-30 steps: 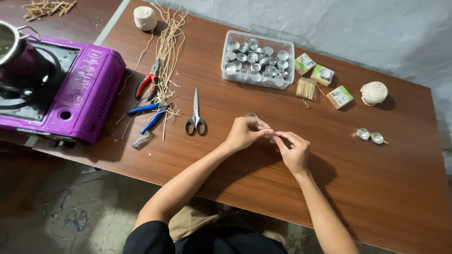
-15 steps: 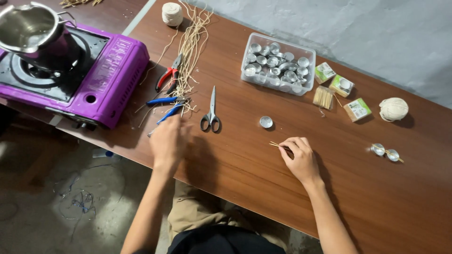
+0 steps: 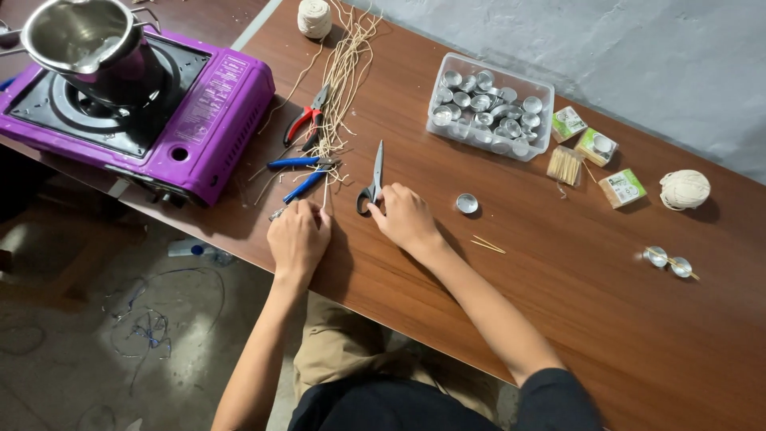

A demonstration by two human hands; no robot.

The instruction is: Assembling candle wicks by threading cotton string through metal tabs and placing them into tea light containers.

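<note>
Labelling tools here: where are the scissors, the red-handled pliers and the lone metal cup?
scissors (image 3: 375, 177): head view, on the blades.
red-handled pliers (image 3: 304, 122): head view, on a red handle.
lone metal cup (image 3: 467, 203): head view, on its centre.

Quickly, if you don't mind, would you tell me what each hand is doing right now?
Left hand: fingers curled at a strand of the string bundle; grip cannot be told.
Right hand: fingers on the scissors handle, not lifted.

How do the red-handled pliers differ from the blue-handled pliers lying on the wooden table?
The red-handled pliers have red grips; the blue-handled pliers have blue ones. The red pair lies farther up the wooden table, away from the hands; the blue pair lies just above the left hand. Both lie flat beside the tan strands, untouched.
</note>
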